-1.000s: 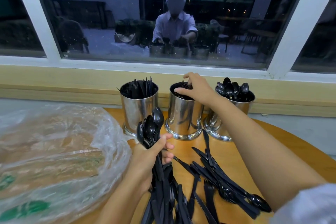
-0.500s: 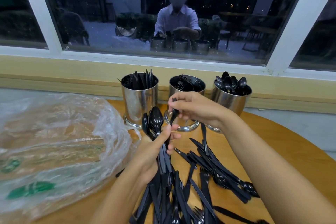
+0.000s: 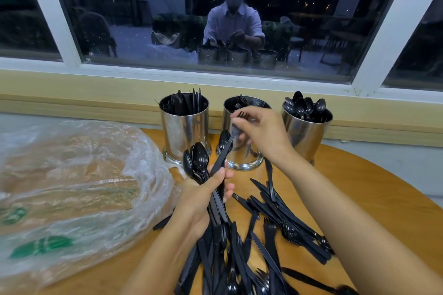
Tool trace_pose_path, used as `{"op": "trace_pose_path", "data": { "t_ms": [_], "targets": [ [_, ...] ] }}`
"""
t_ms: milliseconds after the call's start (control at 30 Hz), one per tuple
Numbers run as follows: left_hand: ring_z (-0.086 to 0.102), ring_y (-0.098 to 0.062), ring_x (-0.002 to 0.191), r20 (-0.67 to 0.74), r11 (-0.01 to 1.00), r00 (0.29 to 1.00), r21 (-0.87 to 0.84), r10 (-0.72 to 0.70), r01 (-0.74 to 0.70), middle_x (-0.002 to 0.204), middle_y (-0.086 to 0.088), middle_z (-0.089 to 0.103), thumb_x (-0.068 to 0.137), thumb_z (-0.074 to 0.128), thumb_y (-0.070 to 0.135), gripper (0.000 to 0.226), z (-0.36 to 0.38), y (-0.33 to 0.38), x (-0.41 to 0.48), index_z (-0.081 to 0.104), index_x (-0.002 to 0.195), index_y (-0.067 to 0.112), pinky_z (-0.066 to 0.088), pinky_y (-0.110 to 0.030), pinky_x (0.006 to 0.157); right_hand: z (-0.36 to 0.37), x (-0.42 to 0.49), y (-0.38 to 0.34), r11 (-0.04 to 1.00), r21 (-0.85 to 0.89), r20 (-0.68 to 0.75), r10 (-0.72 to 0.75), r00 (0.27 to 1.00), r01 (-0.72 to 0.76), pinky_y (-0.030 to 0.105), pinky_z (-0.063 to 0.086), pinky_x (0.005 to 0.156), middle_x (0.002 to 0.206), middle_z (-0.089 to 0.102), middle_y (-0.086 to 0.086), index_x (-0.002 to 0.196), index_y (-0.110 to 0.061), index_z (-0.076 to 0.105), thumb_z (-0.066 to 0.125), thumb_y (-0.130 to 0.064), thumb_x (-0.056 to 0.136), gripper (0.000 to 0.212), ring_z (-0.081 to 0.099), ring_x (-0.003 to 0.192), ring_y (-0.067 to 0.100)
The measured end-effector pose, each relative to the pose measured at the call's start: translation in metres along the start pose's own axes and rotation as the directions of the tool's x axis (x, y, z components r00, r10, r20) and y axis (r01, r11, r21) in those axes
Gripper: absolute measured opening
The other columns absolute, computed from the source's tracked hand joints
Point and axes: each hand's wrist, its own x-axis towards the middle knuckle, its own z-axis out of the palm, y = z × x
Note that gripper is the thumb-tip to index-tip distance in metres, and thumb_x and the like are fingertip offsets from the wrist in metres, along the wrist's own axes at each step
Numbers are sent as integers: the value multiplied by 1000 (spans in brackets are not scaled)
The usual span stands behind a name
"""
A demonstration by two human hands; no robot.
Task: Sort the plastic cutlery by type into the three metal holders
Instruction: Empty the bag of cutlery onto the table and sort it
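Note:
Three metal holders stand in a row at the table's back: the left holder (image 3: pixel 184 127) has knives, the middle holder (image 3: pixel 237 158) has forks, the right holder (image 3: pixel 304 134) has spoons. My left hand (image 3: pixel 203 194) grips a bundle of black cutlery (image 3: pixel 199 163), spoon bowls pointing up. My right hand (image 3: pixel 261 134) pinches the head end of a black fork (image 3: pixel 223 153) and holds it slanted, its handle still reaching down to my left hand. A loose pile of black cutlery (image 3: pixel 263 242) lies on the wooden table (image 3: pixel 359 199) in front of me.
A crumpled clear plastic bag (image 3: pixel 72 187) covers the table's left side. A wooden sill and a dark window with my reflection run behind the holders. The table's rounded edge curves along the right.
My right hand left the middle holder, came down to the bundle in my left hand, pinched a fork and has drawn it upward toward the middle holder. My left hand stayed put.

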Motion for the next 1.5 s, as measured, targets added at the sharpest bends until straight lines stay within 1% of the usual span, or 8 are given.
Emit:
{"op": "trace_pose_path", "data": {
  "t_ms": [300, 400, 567, 700, 833, 1000, 1267, 1500],
  "targets": [
    [47, -10, 54, -6, 1000, 1000, 1, -17, 17, 79, -3, 60, 96, 59, 10, 21, -3, -2, 6, 65, 113, 0, 45, -19, 48, -62, 84, 11, 966, -189, -552, -253, 794, 176, 15, 43, 54, 82, 60, 7, 95, -10, 66, 47, -6, 97, 20, 50, 52, 8],
    [47, -10, 53, 8, 1000, 1000, -6, -15, 15, 77, -2, 58, 95, 60, 12, 25, 2, -1, 6, 63, 114, -4, 44, -19, 48, -55, 95, 30, 908, -391, -371, -303, 878, 149, 10, 44, 69, 91, 62, 7, 99, -4, 69, 46, -6, 99, 23, 55, 67, 11],
    [48, -10, 54, 50, 1000, 999, 7, -18, 17, 72, -1, 59, 94, 60, 14, 32, 5, 2, 5, 59, 119, -8, 45, -19, 49, -24, 89, 73, 665, -747, 132, 134, 982, 10, 37, 34, 94, 126, 58, 14, 110, -14, 65, 38, -29, 105, 31, 46, 108, 30],
    [48, -11, 55, 52, 999, 999, 34, 0, -2, 73, 1, 61, 94, 61, 15, 33, 4, 2, 4, 60, 115, -10, 45, -21, 52, -21, 42, 33, 903, -427, -116, -94, 989, 36, 24, 34, 84, 107, 57, -2, 116, -15, 64, 48, -37, 100, 32, 46, 100, 12],
    [51, -10, 56, 77, 997, 997, 80, 1, -7, 72, 1, 62, 95, 61, 17, 29, 11, -2, 0, 64, 115, -3, 48, -21, 54, -5, -10, 7, 993, -68, 236, 111, 965, -98, 19, 44, 65, 87, 69, -3, 101, -16, 68, 64, -38, 91, 24, 58, 68, 1],
    [57, -13, 62, 228, 990, 973, 141, -45, 13, 71, 0, 64, 87, 58, 36, 42, 19, -4, -12, 63, 111, 3, 51, -24, 59, -11, -38, 9, 955, 275, 207, 53, 977, -110, 16, 42, 51, 72, 62, -4, 88, -14, 65, 67, -8, 89, 6, 53, 57, 7],
    [39, -11, 46, 319, 941, 940, 339, -122, 7, 52, 3, 45, 77, 65, 43, 49, 32, -13, -24, 61, 99, 0, 37, -21, 49, -23, -62, 8, 977, 162, 401, 63, 914, -138, 46, 50, 63, 89, 64, 21, 105, -10, 63, 57, -16, 97, 11, 54, 68, 40],
    [40, -9, 45, 466, 966, 854, 216, -230, 142, 57, 1, 49, 83, 57, 42, 38, 38, -11, -29, 61, 97, 6, 35, -19, 45, -33, -77, 11, 956, 292, 216, -53, 975, -13, 11, 43, 55, 83, 59, -12, 107, -11, 59, 67, -3, 88, 22, 55, 58, -1]
  ]
}}
